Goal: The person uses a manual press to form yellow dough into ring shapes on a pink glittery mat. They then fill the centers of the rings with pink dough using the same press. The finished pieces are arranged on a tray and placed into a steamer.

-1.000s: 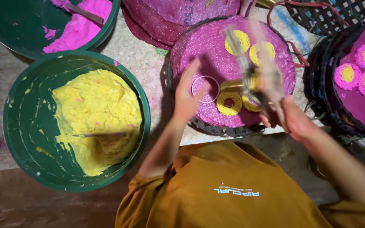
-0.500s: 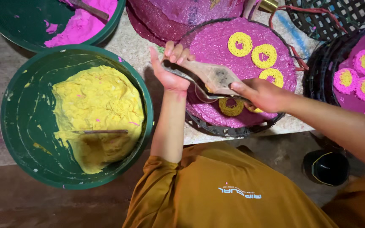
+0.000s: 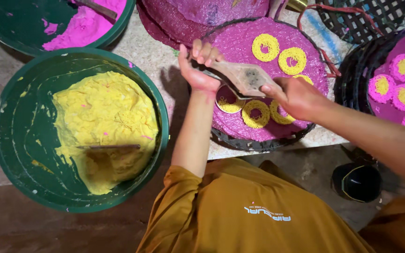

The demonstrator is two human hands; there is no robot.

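Note:
Both of my hands hold a flat brown wooden press (image 3: 243,75) over a round woven tray (image 3: 258,143) lined with a magenta sheet. My left hand (image 3: 198,65) grips the press's left end, and my right hand (image 3: 297,96) grips its right end. Under the press sits a small metal ring mould (image 3: 227,100) with yellow dough in it. Several yellow dough rings (image 3: 256,114) lie on the magenta sheet, some above the press and some below it.
A big green basin (image 3: 5,140) of yellow dough (image 3: 104,112), with a flat stick (image 3: 108,146) lying in it, stands at left. Another green basin with pink dough (image 3: 83,26) is behind it. A dark tray (image 3: 352,79) of pink-and-yellow pieces (image 3: 401,70) stands at right. A black round object (image 3: 357,182) lies on the floor.
One second ago my left hand lay open by the ring mould and the press was a blur in my right hand. Now both hands grip the press above the mould.

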